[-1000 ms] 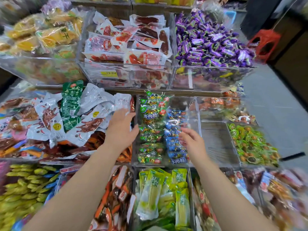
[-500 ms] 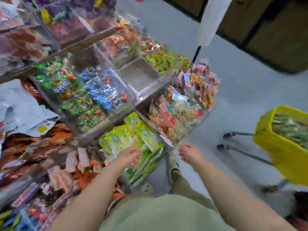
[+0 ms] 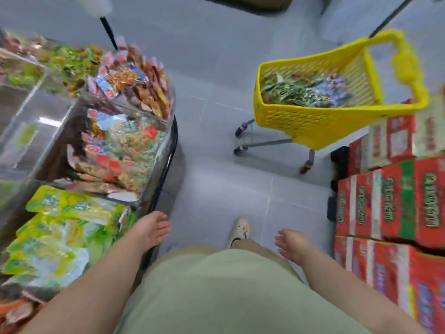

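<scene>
My left hand (image 3: 153,229) hangs open and holds nothing, just off the corner of the snack display stand (image 3: 166,150). My right hand (image 3: 292,242) is open too, fingers relaxed, over the grey floor with nothing in it. A yellow shopping cart (image 3: 313,121) stands ahead to the right, several wrapped snacks (image 3: 303,90) lying inside it. Both hands are well short of the cart. The whole view is blurred by motion.
Clear bins on the left hold yellow-green packets (image 3: 60,227) and mixed red and green snacks (image 3: 120,150). Red cartons (image 3: 395,203) are stacked on the right. Grey tiled floor (image 3: 216,184) runs between them. My shoe (image 3: 239,230) shows below.
The view has swung right, from the snack bins to the aisle and the cart. Both hands have come away from the bins and dropped lower, still holding nothing.
</scene>
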Demonstrator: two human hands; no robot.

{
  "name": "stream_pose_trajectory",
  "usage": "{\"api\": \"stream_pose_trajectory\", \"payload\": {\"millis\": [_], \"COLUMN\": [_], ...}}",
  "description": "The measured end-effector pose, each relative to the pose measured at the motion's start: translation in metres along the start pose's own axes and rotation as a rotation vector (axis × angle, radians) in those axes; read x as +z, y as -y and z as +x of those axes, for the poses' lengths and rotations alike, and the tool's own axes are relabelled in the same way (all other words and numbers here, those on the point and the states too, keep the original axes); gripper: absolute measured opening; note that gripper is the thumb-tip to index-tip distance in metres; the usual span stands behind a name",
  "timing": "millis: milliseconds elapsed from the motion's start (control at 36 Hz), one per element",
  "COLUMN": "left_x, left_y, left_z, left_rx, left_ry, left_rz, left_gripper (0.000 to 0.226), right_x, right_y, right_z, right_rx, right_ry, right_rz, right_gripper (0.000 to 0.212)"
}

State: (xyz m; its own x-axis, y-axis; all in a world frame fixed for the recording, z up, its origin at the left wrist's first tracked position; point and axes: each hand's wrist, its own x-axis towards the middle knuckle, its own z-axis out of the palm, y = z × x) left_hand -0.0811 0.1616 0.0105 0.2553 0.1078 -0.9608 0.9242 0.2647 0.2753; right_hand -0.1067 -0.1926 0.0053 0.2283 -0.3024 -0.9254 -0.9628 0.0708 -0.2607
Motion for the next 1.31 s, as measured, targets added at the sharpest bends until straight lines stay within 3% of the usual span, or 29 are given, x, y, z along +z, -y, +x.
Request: {"api": "stream_pose_trajectory", "payload": {"millis": [83, 278, 500, 611, 694, 778, 1000, 1222, 1306], "left_x": [0.033, 0.101, 0.154, 0.181, 0.205, 0.230, 0.295, 0.365, 0.391], "left_y": [-0.019, -0.060, -0.109, -0.160, -0.207, -0.255, -0.363, -0.408, -0.417], "left_z": [0.006, 0.022, 0.040, 0.058, 0.069, 0.080, 0.107, 0.137, 0.149], "left_rx": [0.024, 0.038, -0.027, -0.033, -0.006, 0.025, 0.102, 0.087, 0.110], "left_ry": [-0.049, 0.009, -0.030, -0.020, -0.002, -0.004, 0.048, 0.050, -0.001], "left_rz": [0.032, -0.112, 0.030, 0.124, 0.221, 0.327, 0.532, 0.598, 0.611], "left_gripper": [0.019, 0.022, 0.026, 0.041, 0.032, 0.017, 0.019, 0.013, 0.012], "right_x": [-0.037, -0.097, -0.104, -0.100, -0.101, -0.101, -0.102, -0.121, -0.123], "right_y": [0.030, 0.105, 0.122, 0.134, 0.161, 0.200, 0.329, 0.456, 0.496], "right_z": [0.019, 0.045, 0.079, 0.095, 0.105, 0.112, 0.123, 0.153, 0.170], "right_rx": [-0.024, -0.120, 0.003, 0.082, 0.099, 0.079, -0.047, -0.193, -0.286], "right_ry": [-0.003, -0.036, 0.012, 0.043, 0.020, -0.017, -0.032, -0.045, -0.043], "right_rz": [0.026, -0.038, 0.019, -0.034, -0.035, 0.043, 0.146, 0.102, -0.010], "right_gripper": [0.009, 0.015, 0.012, 0.009, 0.011, 0.010, 0.012, 0.004, 0.014]}}
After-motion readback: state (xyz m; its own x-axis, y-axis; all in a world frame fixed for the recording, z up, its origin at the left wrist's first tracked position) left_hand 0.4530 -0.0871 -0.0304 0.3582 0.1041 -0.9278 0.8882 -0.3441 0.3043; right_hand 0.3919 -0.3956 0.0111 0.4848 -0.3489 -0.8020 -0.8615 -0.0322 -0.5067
